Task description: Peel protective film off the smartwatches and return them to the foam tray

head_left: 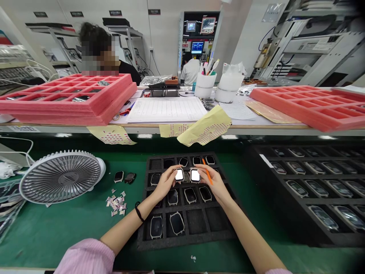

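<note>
My left hand (165, 182) pinches a smartwatch body with a glowing white screen (179, 174) by its edges. My right hand (212, 182) grips a second lit smartwatch body (195, 175), and an orange stylus or pen (207, 172) lies in the same fingers. The two watches are close together, above the middle of a black foam tray (196, 238) with square compartments. Several dark watch bodies (190, 195) sit in the compartments around my hands. Some compartments near the bottom right show no watch. My fingers hide part of the tray.
A white desk fan (61, 177) lies left on the green mat (57, 236), near two watches (123, 177) and paper scraps (116, 203). A larger black tray of watches (313, 190) lies right. Pink foam trays (65, 99) and papers (167, 110) fill the shelf ahead. A co-worker (97, 49) sits beyond.
</note>
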`<state>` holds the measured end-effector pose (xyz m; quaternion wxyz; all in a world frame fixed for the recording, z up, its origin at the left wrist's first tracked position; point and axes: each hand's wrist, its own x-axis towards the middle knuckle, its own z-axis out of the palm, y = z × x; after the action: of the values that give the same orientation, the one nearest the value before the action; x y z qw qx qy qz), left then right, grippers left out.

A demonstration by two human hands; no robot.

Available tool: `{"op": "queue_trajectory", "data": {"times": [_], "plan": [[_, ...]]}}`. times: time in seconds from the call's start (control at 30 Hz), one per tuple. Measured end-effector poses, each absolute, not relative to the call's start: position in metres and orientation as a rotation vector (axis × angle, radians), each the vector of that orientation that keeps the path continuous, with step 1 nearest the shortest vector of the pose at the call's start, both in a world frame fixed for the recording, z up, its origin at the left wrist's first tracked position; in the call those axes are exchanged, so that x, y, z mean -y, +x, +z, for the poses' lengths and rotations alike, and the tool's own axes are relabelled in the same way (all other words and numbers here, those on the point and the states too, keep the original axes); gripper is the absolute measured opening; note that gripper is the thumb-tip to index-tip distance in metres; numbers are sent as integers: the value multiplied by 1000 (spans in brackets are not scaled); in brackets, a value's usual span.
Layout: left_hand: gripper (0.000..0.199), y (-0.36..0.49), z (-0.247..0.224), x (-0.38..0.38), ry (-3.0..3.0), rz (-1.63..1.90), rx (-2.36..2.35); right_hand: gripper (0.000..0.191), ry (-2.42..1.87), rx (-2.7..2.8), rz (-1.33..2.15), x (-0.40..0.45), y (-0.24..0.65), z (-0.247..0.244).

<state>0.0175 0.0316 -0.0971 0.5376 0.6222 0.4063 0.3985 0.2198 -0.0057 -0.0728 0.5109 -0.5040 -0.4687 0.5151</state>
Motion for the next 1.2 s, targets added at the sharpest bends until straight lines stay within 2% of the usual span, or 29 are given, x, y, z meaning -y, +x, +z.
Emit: {"op": "queue_trajectory", "data": {"times": [0.37, 0.63, 0.9, 1.03, 1.2], "plan": [[59, 23, -95, -29, 1406, 989, -883, 52, -1113, 1128, 1290, 5, 217, -70], [44, 19, -89, -29, 1500, 969, -1016, 37, -1241, 1128, 1196, 8, 218, -65], [45, 18, -98, -32, 1452, 957, -974, 33, -1241, 1067, 1180, 6, 220, -70], [53, 20, -97, -31, 1448, 960, -921, 33, -1244, 1082, 1175, 5, 220, -69], [66, 23, -96, -29, 1402, 953, -852, 43, -1181, 1071, 1230, 4, 219, -71]]}}
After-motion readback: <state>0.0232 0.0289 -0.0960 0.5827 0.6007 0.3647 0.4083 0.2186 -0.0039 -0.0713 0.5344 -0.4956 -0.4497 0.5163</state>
